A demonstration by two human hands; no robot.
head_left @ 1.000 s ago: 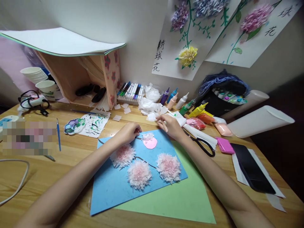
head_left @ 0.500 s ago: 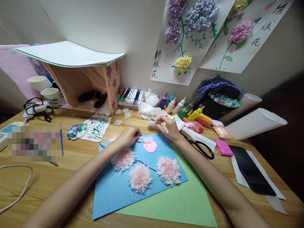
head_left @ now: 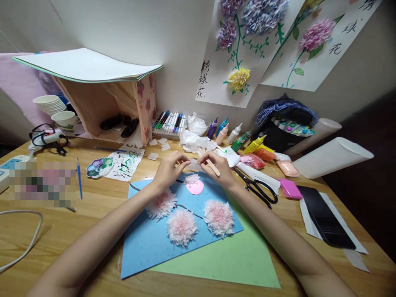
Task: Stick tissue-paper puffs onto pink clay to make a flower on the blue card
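"Where is the tissue (head_left: 194, 165)?"

"Between the hands, over the far edge of the blue card (head_left: 145, 247). The right hand (head_left: 217, 168) grips a stick (head_left: 213, 167), its fingertips at the tissue's right side."

"And the left hand (head_left: 171, 168)?"

"Its thumb and forefinger nearly meet at the tissue's left edge; one cannot tell whether they pinch it."

"What lies on the card?"

"A pink disc (head_left: 195, 188), a white tuft (head_left: 192, 178) at its far left, and three pale pink flowers (head_left: 182, 227) nearer."

"Beneath?"

"A green card (head_left: 241, 264), partly covered, on the worktop (head_left: 55, 227). Scissors (head_left: 266, 190) lie to the right."
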